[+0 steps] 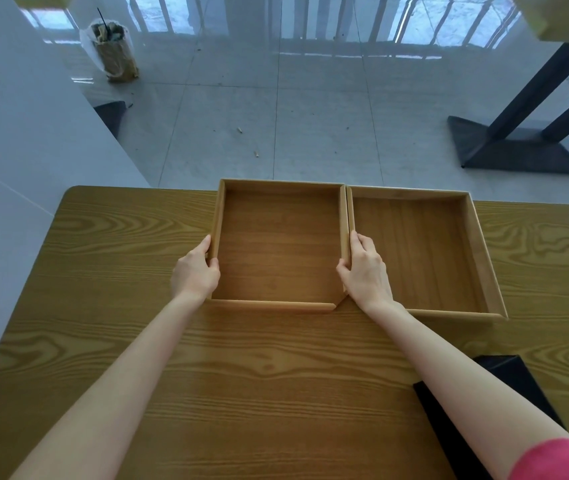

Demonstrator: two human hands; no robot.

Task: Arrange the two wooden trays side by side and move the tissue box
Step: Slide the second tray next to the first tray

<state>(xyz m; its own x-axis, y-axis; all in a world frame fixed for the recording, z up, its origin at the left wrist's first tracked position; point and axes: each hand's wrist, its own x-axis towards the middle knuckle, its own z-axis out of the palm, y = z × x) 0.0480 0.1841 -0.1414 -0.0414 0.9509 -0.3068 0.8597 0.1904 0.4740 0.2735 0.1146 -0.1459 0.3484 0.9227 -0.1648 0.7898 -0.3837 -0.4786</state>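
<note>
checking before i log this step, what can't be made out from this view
- Black object at the table's near right: the right forearm covers part of it, so whether it is the tissue box cannot be told.
- Near left corner of the right tray: hidden by the right hand.
- Bag on the floor: contents too small.

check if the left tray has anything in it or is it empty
Empty. The left tray shows only its bare wooden floor inside the rim, with the left hand and right hand gripping its side walls.

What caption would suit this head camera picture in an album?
Both hands, left hand and right hand, grip the left wooden tray, set against the right wooden tray on a table.
</note>
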